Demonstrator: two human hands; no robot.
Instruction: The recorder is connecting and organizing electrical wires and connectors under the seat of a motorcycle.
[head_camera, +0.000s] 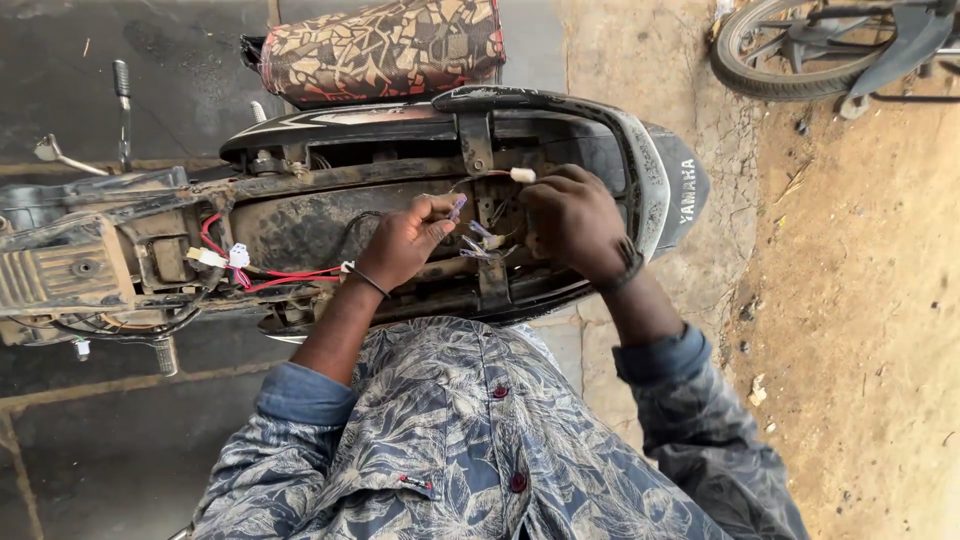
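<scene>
Left hand (405, 243) pinched a small purple connector (457, 207); the loose wires (480, 243) lay just right of it, between both hands, inside the motorbike frame (300, 225). Right hand (575, 222) curled; couldn't tell its grip.

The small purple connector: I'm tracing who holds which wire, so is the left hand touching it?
Touching. The head view shows the left hand pinching the small purple connector between thumb and fingertips, no gap visible, above the open motorcycle frame.
</scene>
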